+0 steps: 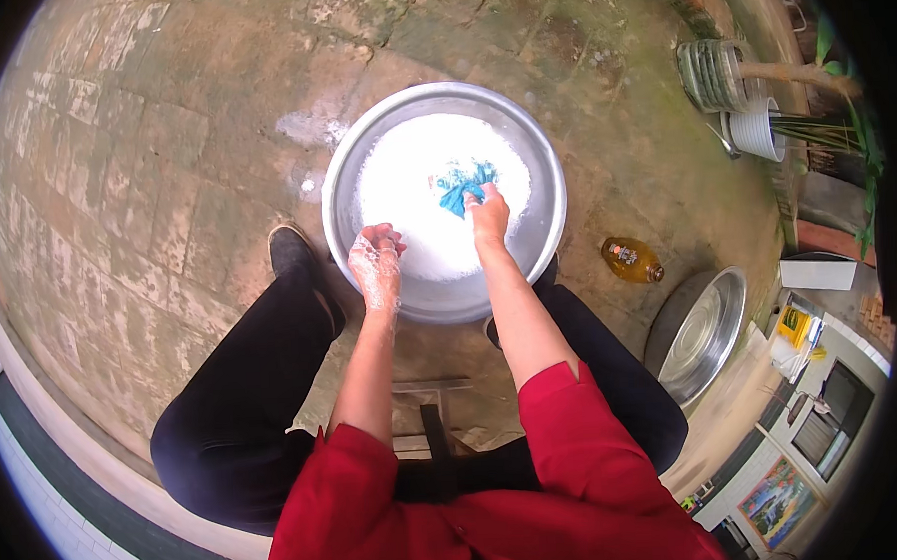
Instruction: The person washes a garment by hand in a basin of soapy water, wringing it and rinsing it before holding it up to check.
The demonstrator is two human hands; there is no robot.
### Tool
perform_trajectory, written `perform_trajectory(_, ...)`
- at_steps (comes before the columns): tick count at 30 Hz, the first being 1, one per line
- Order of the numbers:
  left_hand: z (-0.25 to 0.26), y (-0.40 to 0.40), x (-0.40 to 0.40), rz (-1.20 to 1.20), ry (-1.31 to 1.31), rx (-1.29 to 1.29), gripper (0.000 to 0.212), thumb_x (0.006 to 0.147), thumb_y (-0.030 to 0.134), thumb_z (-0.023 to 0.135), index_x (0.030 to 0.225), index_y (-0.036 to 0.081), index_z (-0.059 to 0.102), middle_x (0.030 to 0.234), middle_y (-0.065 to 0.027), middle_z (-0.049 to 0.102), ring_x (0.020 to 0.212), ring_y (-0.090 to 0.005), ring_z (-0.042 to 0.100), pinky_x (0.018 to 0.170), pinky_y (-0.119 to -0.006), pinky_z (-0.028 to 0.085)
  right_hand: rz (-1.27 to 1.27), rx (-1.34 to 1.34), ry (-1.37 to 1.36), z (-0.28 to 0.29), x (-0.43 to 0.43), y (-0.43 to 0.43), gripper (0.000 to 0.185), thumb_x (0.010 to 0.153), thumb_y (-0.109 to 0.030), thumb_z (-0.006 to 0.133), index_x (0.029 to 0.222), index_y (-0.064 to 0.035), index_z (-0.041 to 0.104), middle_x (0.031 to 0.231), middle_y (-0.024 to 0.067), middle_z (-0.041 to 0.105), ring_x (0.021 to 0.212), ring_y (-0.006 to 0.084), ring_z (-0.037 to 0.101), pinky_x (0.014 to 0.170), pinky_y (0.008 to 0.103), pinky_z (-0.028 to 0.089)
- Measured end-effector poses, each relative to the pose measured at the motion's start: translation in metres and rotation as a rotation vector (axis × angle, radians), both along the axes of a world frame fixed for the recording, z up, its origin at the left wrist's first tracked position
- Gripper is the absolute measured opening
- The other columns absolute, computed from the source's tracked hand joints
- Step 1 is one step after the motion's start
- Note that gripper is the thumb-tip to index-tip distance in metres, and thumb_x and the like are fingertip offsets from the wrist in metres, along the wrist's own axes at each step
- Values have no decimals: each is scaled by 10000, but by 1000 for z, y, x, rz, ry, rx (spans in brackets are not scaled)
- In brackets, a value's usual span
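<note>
A round metal basin [440, 91] stands on the ground between my feet, full of white suds [421, 161]. My right hand [489, 217] is closed on a blue cloth [463, 189], part of which lies in the foam. At the basin's near left side is my left hand [376, 257], its back and wrist covered in lather. Its fingers are curled over the foam, and no cloth shows in them; whether they hold something small is hidden.
To the right of the basin a bottle of amber liquid [632, 260] lies on the paving. Beyond it a second metal basin [699, 336] leans tilted. Potted plants, one in a white pot [756, 131], line the far right.
</note>
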State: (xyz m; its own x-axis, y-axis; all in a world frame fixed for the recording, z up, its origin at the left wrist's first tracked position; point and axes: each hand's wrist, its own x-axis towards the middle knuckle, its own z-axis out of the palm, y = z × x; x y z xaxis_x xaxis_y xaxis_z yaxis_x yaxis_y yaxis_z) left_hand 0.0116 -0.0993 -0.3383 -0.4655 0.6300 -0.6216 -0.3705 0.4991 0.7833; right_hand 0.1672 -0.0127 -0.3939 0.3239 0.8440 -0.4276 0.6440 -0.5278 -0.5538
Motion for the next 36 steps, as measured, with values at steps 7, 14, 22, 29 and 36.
perform_trajectory(7, -7, -9, -5, 5, 32, -16, 178, 880, -66, 436, 972, -48, 588, 821, -104, 630, 669, -149, 599, 658, -284, 525, 286, -131, -113, 12, -30, -35, 207, 833, -104, 607, 1040, -101, 622, 904, 175, 682, 859, 397, 645, 760, 497, 499)
perform_trajectory(14, 5, 9, -1, -391, 148, 112, 314, 831, -83, 517, 1137, -34, 565, 984, -125, 650, 899, -198, 636, 816, -325, 516, 612, -225, 84, 50, -17, -31, 323, 832, -177, 682, 1131, -58, 655, 1003, 180, 691, 989, 331, 649, 861, 395, 487)
perform_trajectory(22, 122, 75, 17, -814, 363, 621, 380, 699, 60, 653, 1074, 12, 616, 1059, -186, 661, 1022, -335, 633, 882, -378, 494, 817, 250, 304, 231, -3, 12, 287, 824, -109, 575, 1092, -91, 675, 1114, 136, 655, 1068, 334, 597, 900, 404, 461)
perform_trajectory(29, 139, 84, 29, -761, 570, 595, 156, 801, 122, 600, 826, -18, 665, 724, -238, 652, 784, -389, 672, 701, -439, 497, 658, 596, 269, 313, -7, 1, 103, 827, -128, 593, 866, -33, 610, 899, 152, 590, 941, 364, 566, 804, 428, 460)
perform_trajectory(36, 133, 70, 29, -585, 645, 705, 160, 882, 105, 555, 886, -14, 662, 752, -225, 670, 817, -364, 688, 712, -425, 495, 373, 541, 992, 330, -32, -8, 166, 918, -48, 535, 768, 20, 515, 717, 90, 606, 692, 161, 595, 653, 308, 468)
